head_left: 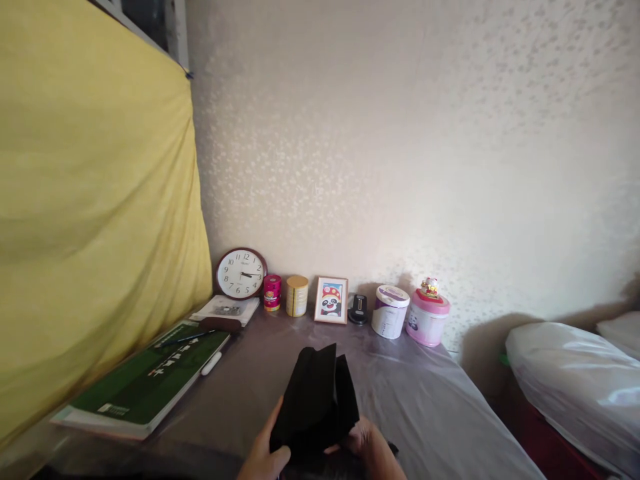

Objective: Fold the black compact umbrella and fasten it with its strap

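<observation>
Above the near part of the table I hold a black folded thing [310, 400] with flat, stiff-looking flaps; its exact kind does not show. Its upper right side stands apart, with a dark gap between two panels. My left hand [266, 445] grips the lower left edge, with the thumb in front. At the lower right corner my right hand [369, 443] is closed on the same thing, its fingers partly hidden beneath. A small dark object [393, 449] shows beside my right wrist, too little of it to name.
On the table [415, 400], a green book [145, 380] with a pen lies left. Along the wall stand a round clock [242, 273], a pink tin [272, 293], a yellow can [297, 297], a framed panda picture [331, 300], a black holder [358, 309] and two tubs [390, 313].
</observation>
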A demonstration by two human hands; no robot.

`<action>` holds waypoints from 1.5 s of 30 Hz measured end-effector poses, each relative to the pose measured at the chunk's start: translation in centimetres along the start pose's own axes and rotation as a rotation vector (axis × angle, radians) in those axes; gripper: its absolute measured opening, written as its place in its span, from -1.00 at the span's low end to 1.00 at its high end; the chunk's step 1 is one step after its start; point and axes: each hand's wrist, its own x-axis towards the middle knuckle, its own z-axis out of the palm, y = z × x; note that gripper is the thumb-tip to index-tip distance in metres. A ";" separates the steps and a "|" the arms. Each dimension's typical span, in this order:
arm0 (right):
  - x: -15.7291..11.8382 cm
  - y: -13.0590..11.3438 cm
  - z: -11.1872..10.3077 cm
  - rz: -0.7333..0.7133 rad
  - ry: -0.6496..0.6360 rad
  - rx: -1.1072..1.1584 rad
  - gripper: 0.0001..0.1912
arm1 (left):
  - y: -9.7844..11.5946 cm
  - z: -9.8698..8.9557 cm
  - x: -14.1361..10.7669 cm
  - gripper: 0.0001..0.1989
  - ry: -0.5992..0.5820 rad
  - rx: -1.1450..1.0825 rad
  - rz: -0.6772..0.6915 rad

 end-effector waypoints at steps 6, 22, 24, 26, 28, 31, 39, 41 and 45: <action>0.3 0.3 -0.3 0.143 -0.153 0.036 -0.68 | -1.5 1.2 0.5 -0.19 0.059 0.349 0.026; 0.3 -1.7 -4.0 0.103 0.404 -0.593 -0.62 | -2.3 3.3 0.5 -0.17 0.140 0.870 0.106; 0.7 -1.3 -4.1 0.114 0.426 -0.639 -0.67 | -2.3 3.3 0.5 -0.17 0.142 0.885 0.100; 1.2 -1.3 -4.2 0.092 0.424 -0.614 -0.75 | -2.3 3.4 0.4 -0.17 0.138 0.902 0.082; 1.7 -1.9 -4.1 0.046 0.398 -0.490 -0.79 | -2.2 3.4 0.4 -0.17 0.134 0.912 0.066; 2.6 -3.8 -2.9 -0.011 0.315 -0.186 -0.76 | -2.0 3.5 0.4 -0.16 0.124 0.914 0.051; 7.6 -5.4 3.2 -0.006 0.292 0.035 -0.67 | -1.5 4.1 0.4 -0.25 0.107 1.025 0.014; 8.5 -4.8 4.4 0.014 0.289 -0.030 -0.69 | -1.4 4.2 0.4 -0.36 0.091 1.075 -0.011; 9.1 -3.8 5.6 0.032 0.253 -0.256 -0.71 | -1.4 4.4 0.4 -0.48 0.075 1.115 -0.028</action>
